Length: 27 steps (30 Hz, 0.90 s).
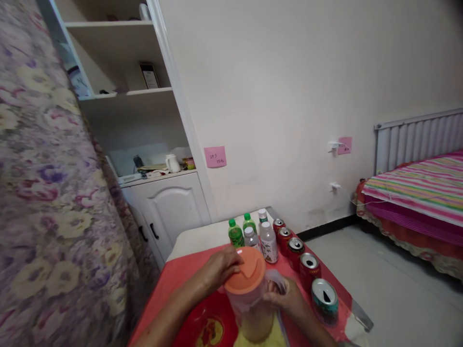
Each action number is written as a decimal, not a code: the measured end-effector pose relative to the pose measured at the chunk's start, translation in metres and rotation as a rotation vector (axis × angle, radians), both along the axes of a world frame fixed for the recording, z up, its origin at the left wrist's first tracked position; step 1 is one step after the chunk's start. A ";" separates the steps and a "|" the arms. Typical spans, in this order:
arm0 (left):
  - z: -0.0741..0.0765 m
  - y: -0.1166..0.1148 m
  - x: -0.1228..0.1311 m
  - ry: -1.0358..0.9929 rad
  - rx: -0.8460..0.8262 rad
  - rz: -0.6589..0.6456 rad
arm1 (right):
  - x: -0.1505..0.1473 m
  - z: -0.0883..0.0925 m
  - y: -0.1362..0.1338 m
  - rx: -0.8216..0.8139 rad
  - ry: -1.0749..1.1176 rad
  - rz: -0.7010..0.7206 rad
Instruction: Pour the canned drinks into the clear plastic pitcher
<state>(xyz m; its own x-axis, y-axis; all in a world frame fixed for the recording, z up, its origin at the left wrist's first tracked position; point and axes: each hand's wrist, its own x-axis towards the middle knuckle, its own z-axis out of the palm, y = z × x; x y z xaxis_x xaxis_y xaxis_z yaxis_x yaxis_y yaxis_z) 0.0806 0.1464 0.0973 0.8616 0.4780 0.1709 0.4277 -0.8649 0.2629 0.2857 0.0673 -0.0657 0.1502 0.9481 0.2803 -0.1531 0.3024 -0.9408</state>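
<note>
Pitcher (253, 315) — right fingers (278, 295) gripping handle (278, 278), left fingers (234, 260) clasping lid (248, 271) — cans (309, 267), bottles (268, 242) just behind.

a clear plastic pitcher (253, 313) with pale contents stands on a red tablecloth (173, 284) at six o'clock in the view. the left hand (221, 267) lies over its round orange lid (248, 272) from ten o'clock, fingers curled on the rim. the right hand (289, 299) wraps the handle at three o'clock. at twelve o'clock of the pitcher stand green and clear plastic bottles (268, 243). opened red drink cans (295, 248) run in a row from one to three o'clock, ending in a teal can (324, 299) just beside the right hand.
</note>
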 end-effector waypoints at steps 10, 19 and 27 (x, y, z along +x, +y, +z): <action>0.014 -0.028 0.011 0.023 -0.023 -0.148 | -0.001 -0.003 -0.002 0.000 0.022 0.004; 0.037 -0.025 0.022 0.289 0.107 -0.242 | -0.002 -0.003 -0.003 -0.001 0.036 0.026; 0.046 -0.020 0.027 0.559 0.624 -0.459 | -0.001 -0.004 -0.005 0.004 0.022 0.020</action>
